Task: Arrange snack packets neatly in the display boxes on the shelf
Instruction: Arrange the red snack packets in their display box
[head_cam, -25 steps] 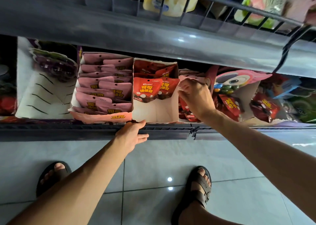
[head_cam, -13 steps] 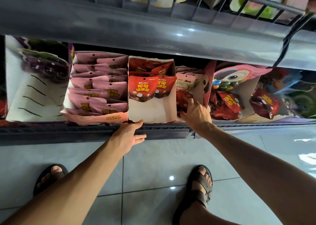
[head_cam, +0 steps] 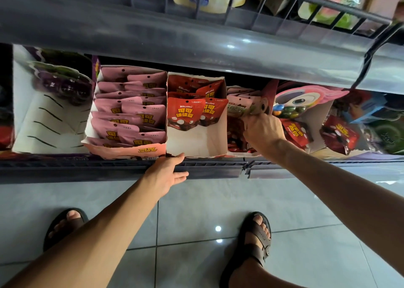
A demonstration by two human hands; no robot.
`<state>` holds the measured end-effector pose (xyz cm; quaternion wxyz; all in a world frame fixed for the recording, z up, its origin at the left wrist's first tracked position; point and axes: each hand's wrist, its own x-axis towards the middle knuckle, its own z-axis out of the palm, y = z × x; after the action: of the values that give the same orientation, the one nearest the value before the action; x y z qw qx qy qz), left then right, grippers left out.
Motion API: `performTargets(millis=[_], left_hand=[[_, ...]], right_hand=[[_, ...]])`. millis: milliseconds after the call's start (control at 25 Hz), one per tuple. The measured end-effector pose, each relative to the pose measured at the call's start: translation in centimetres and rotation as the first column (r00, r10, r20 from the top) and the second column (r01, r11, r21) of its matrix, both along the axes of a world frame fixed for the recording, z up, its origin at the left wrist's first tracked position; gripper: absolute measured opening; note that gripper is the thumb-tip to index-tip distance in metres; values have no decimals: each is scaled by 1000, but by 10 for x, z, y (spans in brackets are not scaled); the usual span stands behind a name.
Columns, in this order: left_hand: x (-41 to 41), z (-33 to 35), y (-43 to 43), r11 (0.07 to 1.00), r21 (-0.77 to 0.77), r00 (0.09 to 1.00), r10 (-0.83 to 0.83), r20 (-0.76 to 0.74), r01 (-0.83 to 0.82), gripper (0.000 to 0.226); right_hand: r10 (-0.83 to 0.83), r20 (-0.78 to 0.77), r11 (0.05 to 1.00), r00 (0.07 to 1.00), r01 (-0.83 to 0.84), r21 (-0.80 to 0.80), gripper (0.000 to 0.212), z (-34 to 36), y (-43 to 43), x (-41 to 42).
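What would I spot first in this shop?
Rows of pink packets sit left of the middle, with red packets right beside them. The right hand grips a pale packet just right of those, and the left hand rests open at the shelf edge below.

pink packets (head_cam: 131, 112) | red packets (head_cam: 185, 112) | cream packet (head_cam: 238, 109) | white black-striped box (head_cam: 50, 125)

Clearance at the lower shelf (head_cam: 87, 167).
The upper ledge (head_cam: 196, 47) is overhanging the box backs; the pink box (head_cam: 129, 112) is sitting packed full; the red-packet box (head_cam: 196, 143) is leaving open room toward its front edge.
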<state>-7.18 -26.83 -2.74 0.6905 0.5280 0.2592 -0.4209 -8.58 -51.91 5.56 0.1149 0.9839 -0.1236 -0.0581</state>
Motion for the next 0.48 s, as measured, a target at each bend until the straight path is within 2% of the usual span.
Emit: performTargets(millis=[120, 200, 320, 400, 480], left_hand=[[-2, 1, 0, 1000, 0, 1000, -3, 14, 3, 8], [-3, 3, 1, 1000, 7, 1000, -3, 25, 3, 9], [-3, 5, 1, 1000, 8, 1000, -13, 23, 13, 9], [-2, 5, 1, 1000, 6, 1000, -9, 13, 9, 11], [-3, 4, 1, 1000, 12, 1000, -10, 11, 10, 21]], right_hand=[[-59, 70, 981, 996, 45, 191, 17, 28, 8, -12], [-23, 171, 949, 985, -32, 313, 17, 44, 21, -16], [48, 257, 831, 965, -182, 526, 17, 50, 43, -10], [66, 245, 793, 967, -200, 575, 14, 39, 55, -2], [91, 248, 831, 965, -211, 514, 13, 22, 66, 4]])
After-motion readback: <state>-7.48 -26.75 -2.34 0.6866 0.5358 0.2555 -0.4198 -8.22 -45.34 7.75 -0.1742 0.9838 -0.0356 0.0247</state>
